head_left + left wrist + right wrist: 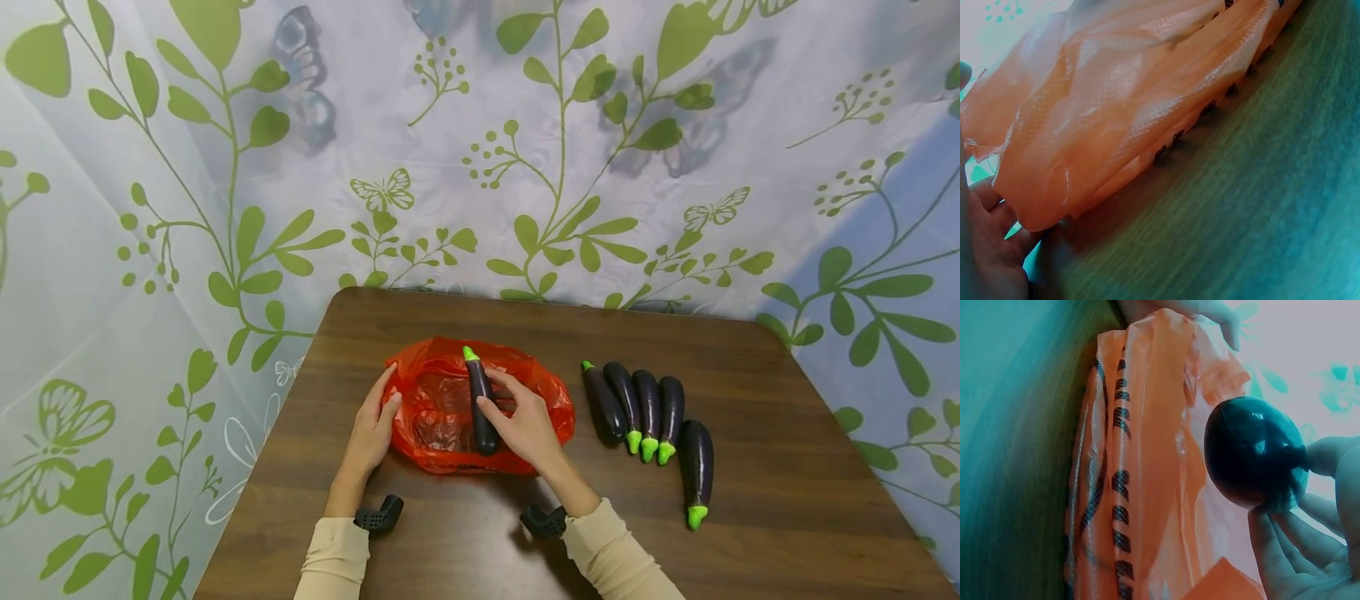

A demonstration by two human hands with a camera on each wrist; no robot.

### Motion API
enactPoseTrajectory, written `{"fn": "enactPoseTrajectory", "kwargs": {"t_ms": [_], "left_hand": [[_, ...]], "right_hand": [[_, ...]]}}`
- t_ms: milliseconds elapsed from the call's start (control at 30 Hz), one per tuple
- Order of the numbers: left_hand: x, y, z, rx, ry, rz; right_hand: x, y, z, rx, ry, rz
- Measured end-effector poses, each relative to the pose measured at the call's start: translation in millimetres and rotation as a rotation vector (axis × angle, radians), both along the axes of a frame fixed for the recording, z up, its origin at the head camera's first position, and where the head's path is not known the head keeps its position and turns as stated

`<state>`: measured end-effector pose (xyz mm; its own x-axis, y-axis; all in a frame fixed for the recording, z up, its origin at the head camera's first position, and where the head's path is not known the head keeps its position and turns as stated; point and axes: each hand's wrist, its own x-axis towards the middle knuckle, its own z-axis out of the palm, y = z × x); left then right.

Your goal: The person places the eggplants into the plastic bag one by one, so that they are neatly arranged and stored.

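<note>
An open red plastic bag (427, 457) lies on the wooden table in the head view, its mouth facing up. My left hand (372, 423) holds the bag's left rim, the thumb inside and the fingers outside. My right hand (527, 419) grips a dark purple eggplant (481, 408) by its side between thumb and fingers. The eggplant is over the bag's mouth with its bright green stem end pointing away from me. In the right wrist view, the rounded end of the eggplant (1254, 453) faces the camera, beside the bag (1147, 462) with its black printing.
To the right of the bag, several more eggplants (651, 408) with green stem ends lie on the brown wooden table (780, 467). One eggplant (698, 467) lies nearer to me than the others. A leaf-and-butterfly patterned curtain (465, 167) hangs behind the table.
</note>
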<state>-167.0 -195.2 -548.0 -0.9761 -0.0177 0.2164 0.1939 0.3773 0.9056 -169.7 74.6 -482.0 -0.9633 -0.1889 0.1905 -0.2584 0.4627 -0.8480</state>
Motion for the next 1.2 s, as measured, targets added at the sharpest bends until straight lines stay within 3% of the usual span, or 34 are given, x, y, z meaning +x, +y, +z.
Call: {"fn": "enactPoseTrajectory", "kwargs": {"t_ms": [867,1200], "left_hand": [[0.4,1.5,0.9,0.001,-0.012,0.001],[0.4,-0.3,-0.5,0.007,0.013,0.003]], "right_hand": [[-5.2,-17,-23.0,-0.043,-0.084,0.018],[-6.8,-25,-30.1,-0.06,-0.094,0.029]]}}
